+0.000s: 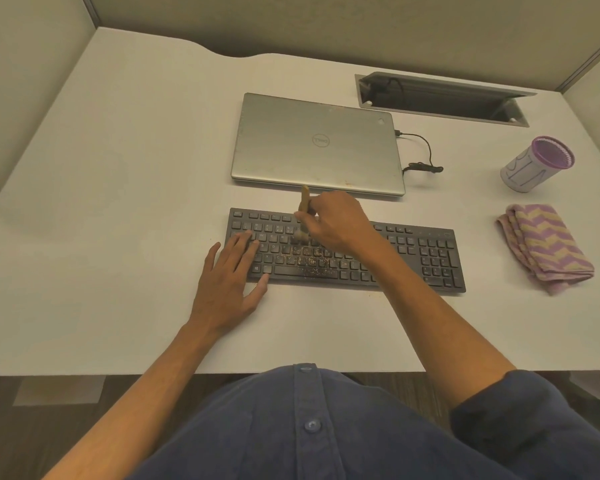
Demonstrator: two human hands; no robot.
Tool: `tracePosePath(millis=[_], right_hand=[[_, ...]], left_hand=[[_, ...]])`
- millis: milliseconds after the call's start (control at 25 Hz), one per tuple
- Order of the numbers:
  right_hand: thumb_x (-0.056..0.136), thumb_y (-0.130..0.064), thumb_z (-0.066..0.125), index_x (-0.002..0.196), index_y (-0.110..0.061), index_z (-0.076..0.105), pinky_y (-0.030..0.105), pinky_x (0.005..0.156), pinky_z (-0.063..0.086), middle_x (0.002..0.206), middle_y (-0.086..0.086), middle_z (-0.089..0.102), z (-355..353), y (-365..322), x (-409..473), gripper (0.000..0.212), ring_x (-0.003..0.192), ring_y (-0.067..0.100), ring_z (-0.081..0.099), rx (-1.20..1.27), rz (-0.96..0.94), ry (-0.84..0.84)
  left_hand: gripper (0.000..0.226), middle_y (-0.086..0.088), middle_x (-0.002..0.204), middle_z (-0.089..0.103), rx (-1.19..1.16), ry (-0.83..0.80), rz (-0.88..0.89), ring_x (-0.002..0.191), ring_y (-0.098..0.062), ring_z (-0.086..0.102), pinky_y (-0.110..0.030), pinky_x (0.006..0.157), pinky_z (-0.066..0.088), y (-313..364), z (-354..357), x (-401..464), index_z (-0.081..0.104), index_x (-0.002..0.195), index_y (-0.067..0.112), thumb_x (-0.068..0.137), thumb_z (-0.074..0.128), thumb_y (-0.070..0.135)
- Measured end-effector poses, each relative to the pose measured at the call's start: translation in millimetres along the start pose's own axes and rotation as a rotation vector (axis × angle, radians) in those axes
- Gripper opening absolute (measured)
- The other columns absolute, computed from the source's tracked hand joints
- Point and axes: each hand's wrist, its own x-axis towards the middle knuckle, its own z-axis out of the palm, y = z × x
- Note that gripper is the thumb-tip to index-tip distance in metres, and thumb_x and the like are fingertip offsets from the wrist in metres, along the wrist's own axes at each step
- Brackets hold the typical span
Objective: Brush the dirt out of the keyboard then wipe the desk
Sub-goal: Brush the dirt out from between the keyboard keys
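White desk (118, 202) inside a partitioned cubicle. Left hand (229, 282), fingers straight and spread, presses the left end of the keyboard (430, 258), whose long axis runs left to right. Right hand (336, 220), the nearer to the dirt (312, 263), grips the brush (303, 216) upright, bristles on the middle keys; the dirt lies just toward the person from the bristles. Closed laptop (316, 143) sits beyond; folded cloth (544, 247) waits at far right.

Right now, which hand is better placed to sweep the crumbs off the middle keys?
Right hand: it grips the brush just above the dirt. The left hand lies flat, steadying the keyboard.
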Motion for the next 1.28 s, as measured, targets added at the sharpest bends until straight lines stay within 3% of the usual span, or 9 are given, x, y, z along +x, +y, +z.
tracePosePath(millis=[240,320,520,680,840,960,1120,1280], right_hand=[[0.099,-0.040,0.048,0.084,-0.013,0.067,0.031,0.067,0.048,0.063,-0.010,0.061,-1,11,-5,0.035,0.063,0.010,0.057,0.035,0.027,0.018],[0.098,-0.040,0.048,0.084,-0.012,0.067,0.034,0.069,0.052,0.072,-0.001,0.066,-1,14,-4,0.036,0.067,0.016,0.061,0.037,0.043,-0.005],[0.098,-0.041,0.048,0.086,-0.014,0.069,0.033,0.070,0.049,0.076,-0.002,0.069,3,18,-4,0.037,0.068,0.014,0.061,0.057,0.045,0.074],[0.097,-0.040,0.049,0.085,-0.012,0.068,0.033,0.065,0.049,0.078,0.005,0.069,5,19,-1,0.036,0.070,0.020,0.062,0.043,0.050,-0.035],[0.097,-0.042,0.049,0.088,-0.015,0.070,0.034,0.073,0.051,0.090,0.002,0.072,2,21,-4,0.036,0.079,0.020,0.065,0.088,0.039,0.046],[0.097,-0.042,0.049,0.087,-0.013,0.069,0.034,0.069,0.052,0.085,0.005,0.071,0,22,-5,0.037,0.075,0.021,0.064,0.056,0.033,-0.032],[0.098,-0.042,0.048,0.085,-0.014,0.069,0.033,0.069,0.049,0.075,-0.002,0.068,-1,20,-8,0.037,0.070,0.017,0.061,0.020,0.025,0.058],[0.098,-0.039,0.047,0.074,-0.018,0.059,0.031,0.064,0.044,0.064,-0.005,0.057,-3,19,-12,0.034,0.062,0.015,0.054,0.009,0.043,-0.018]], left_hand=[[0.068,-0.013,0.161,0.033,0.001,-0.008,-0.005,0.147,-0.029,0.034,-0.050,0.121,0.024,1,-1,0,0.043,0.150,0.006,0.097,0.041,0.048],[0.067,-0.013,0.160,0.035,0.004,-0.019,-0.007,0.147,-0.029,0.034,-0.050,0.121,0.024,0,-1,0,0.045,0.149,0.006,0.097,0.041,0.048],[0.066,-0.013,0.158,0.038,0.002,-0.027,-0.011,0.146,-0.030,0.035,-0.051,0.121,0.024,1,-1,0,0.047,0.147,0.006,0.096,0.041,0.048],[0.065,-0.012,0.158,0.038,0.003,-0.020,-0.013,0.146,-0.030,0.035,-0.051,0.121,0.024,0,-1,0,0.048,0.146,0.006,0.096,0.041,0.048],[0.066,-0.012,0.159,0.038,0.007,-0.023,-0.010,0.146,-0.029,0.035,-0.051,0.121,0.023,0,-1,0,0.047,0.147,0.006,0.096,0.041,0.048],[0.066,-0.012,0.159,0.038,0.004,-0.020,-0.011,0.147,-0.029,0.034,-0.051,0.121,0.023,0,0,-1,0.047,0.147,0.006,0.096,0.041,0.048],[0.065,-0.012,0.158,0.039,-0.001,-0.016,-0.007,0.146,-0.029,0.035,-0.051,0.121,0.023,1,-1,0,0.048,0.146,0.006,0.096,0.042,0.048],[0.066,-0.011,0.159,0.038,-0.004,-0.023,-0.015,0.147,-0.029,0.034,-0.051,0.122,0.022,0,0,-1,0.047,0.147,0.006,0.096,0.042,0.048]])
